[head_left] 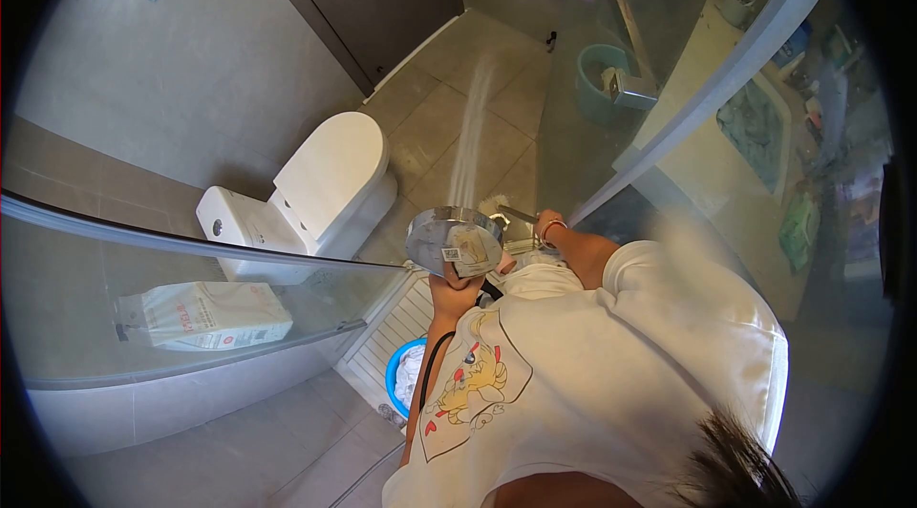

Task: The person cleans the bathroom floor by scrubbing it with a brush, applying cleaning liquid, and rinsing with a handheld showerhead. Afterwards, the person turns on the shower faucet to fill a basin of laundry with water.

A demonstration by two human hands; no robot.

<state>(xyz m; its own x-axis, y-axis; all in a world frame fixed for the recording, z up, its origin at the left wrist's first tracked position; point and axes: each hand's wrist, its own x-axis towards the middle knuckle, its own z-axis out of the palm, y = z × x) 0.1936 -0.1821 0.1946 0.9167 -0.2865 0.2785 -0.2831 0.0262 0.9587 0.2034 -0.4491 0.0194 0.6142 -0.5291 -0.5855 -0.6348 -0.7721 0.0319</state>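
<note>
Clasped in the left hand (457, 281) is a round metal shower head (455, 239), fingers wrapped tight around its handle below the disc. It is held up in front of the chest, its shiny face tilted and bearing a worn label, with a stream of water (473, 126) reaching out across the tiled floor. Just beside it, the right hand (546, 226) closes on a chrome fitting (516, 215) at the glass door (669, 140). Left stands a white toilet (306, 193); below, a blue bucket (399, 376).
</note>
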